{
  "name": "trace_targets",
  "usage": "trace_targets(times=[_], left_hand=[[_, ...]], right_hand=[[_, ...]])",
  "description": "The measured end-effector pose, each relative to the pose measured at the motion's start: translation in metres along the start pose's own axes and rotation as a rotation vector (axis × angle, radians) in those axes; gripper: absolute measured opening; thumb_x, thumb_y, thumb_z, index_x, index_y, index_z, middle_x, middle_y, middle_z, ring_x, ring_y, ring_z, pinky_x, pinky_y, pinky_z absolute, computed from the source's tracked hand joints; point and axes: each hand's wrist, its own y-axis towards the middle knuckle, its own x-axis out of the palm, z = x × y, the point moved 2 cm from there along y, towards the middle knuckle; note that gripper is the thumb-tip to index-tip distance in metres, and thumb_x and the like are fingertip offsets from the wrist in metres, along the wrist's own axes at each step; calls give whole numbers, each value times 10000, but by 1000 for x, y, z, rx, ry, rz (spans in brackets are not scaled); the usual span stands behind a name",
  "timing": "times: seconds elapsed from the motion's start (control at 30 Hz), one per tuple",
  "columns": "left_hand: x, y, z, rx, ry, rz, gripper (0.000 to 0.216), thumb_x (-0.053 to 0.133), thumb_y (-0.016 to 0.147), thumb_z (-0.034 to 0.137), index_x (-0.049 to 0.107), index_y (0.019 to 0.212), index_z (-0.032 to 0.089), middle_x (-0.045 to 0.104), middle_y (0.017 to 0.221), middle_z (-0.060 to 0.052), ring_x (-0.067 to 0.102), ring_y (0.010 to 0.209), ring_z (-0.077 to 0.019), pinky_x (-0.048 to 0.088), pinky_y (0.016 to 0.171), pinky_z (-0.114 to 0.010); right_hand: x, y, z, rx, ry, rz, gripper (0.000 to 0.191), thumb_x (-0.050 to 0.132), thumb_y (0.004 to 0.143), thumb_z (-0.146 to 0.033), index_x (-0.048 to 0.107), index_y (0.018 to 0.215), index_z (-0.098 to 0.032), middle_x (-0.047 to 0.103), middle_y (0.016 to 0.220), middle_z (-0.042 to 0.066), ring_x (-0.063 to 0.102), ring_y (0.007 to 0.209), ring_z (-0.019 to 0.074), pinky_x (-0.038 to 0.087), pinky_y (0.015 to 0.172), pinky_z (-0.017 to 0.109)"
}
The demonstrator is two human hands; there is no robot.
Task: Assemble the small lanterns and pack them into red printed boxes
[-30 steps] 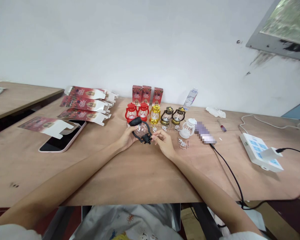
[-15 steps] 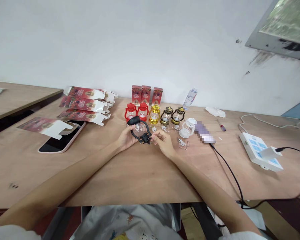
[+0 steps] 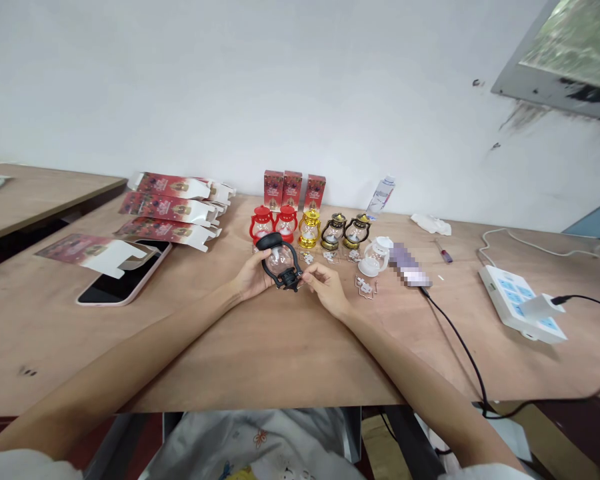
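Note:
My left hand (image 3: 253, 277) is closed round a small black toy lantern (image 3: 280, 260) with a clear globe, held tilted above the wooden table (image 3: 280, 347). My right hand (image 3: 327, 288) pinches at the lantern's black end, fingers together. Behind my hands stands a row of little lanterns: two red ones (image 3: 273, 223), a gold one (image 3: 309, 228) and two dark bronze ones (image 3: 345, 231). A white lantern (image 3: 375, 256) lies on its side to the right. Small clear tags (image 3: 366, 287) lie in front of the row.
Three red boxes (image 3: 294, 190) stand at the wall. Flattened red cartons (image 3: 173, 207) lie left, one over a phone (image 3: 125, 277). A bottle (image 3: 380, 195), a cloth (image 3: 431, 224), a small screwdriver (image 3: 443, 252), a white power strip (image 3: 520, 303) and a black cable (image 3: 460, 343) lie right.
Both hands shifted slightly with the black lantern; it is turned a little and my right fingers stay at its end. Nothing else on the table has moved.

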Motion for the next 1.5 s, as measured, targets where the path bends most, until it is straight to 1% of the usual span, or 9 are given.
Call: trace_targets(times=[0.27, 0.57, 0.77, 0.97, 1.13, 1.23, 1.37, 1.43, 1.5], left_hand=[[0, 0, 1, 29, -6, -16, 333, 635, 716, 306, 618, 1012, 155, 709, 962, -78, 653, 964, -228, 520, 813, -314], [0, -1, 1, 59, 23, -37, 353, 662, 700, 349, 612, 1002, 172, 704, 979, -69, 635, 1016, -231, 507, 862, -313], [1, 0, 3, 63, 20, 53, 310, 599, 745, 312, 613, 1014, 158, 703, 969, -75, 648, 966, -214, 526, 820, -303], [0, 3, 8, 151, -73, 171, 223, 559, 757, 231, 620, 958, 158, 708, 892, -44, 665, 817, -159, 559, 736, -261], [1, 4, 7, 222, 25, 218, 336, 636, 687, 200, 573, 1014, 156, 690, 925, -44, 658, 842, -169, 559, 765, -300], [2, 4, 3, 264, 172, 242, 401, 721, 626, 232, 552, 984, 172, 662, 946, -31, 646, 849, -174, 541, 776, -323], [3, 1, -1, 429, 675, 236, 462, 811, 527, 267, 553, 900, 184, 628, 927, -12, 601, 898, -196, 484, 839, -321], [3, 0, -2, 488, 910, 220, 484, 821, 515, 276, 562, 915, 191, 628, 926, -13, 586, 914, -213, 451, 878, -330], [3, -2, -3, 509, 1027, 187, 467, 809, 539, 290, 578, 933, 194, 636, 927, -18, 584, 914, -227, 433, 893, -339]], right_hand=[[-1, 2, 2, -11, 63, 51, 338, 652, 730, -528, 635, 869, -220, 598, 629, -15, 484, 537, 113, 325, 465, 222], [-4, 5, 4, -13, 39, 121, 377, 658, 702, -558, 695, 850, -213, 579, 604, -25, 373, 453, 74, 287, 450, 227], [-5, 9, 7, 45, 63, 128, 423, 649, 677, -599, 647, 794, -192, 586, 602, -29, 360, 424, 62, 292, 425, 224], [-6, 10, 7, 153, 127, 35, 392, 730, 604, -533, 623, 730, -178, 534, 568, -51, 381, 434, 52, 283, 422, 206], [-14, 14, 5, 202, 240, 136, 375, 748, 580, -501, 598, 694, -178, 517, 571, -54, 333, 423, 40, 273, 421, 212], [-23, 16, 0, 127, 249, 259, 329, 729, 623, -469, 576, 682, -184, 495, 588, -56, 325, 441, 43, 288, 430, 211], [-30, 9, -15, -90, 43, 395, 248, 635, 760, -444, 600, 796, -201, 554, 650, -23, 469, 539, 92, 379, 491, 229], [-28, 1, -24, -249, -141, 380, 207, 557, 841, -405, 621, 870, -210, 616, 758, 16, 559, 659, 130, 451, 588, 264], [-19, -7, -31, -449, -376, 235, 198, 500, 886, -348, 650, 892, -218, 650, 869, 53, 604, 800, 165, 491, 706, 309]])
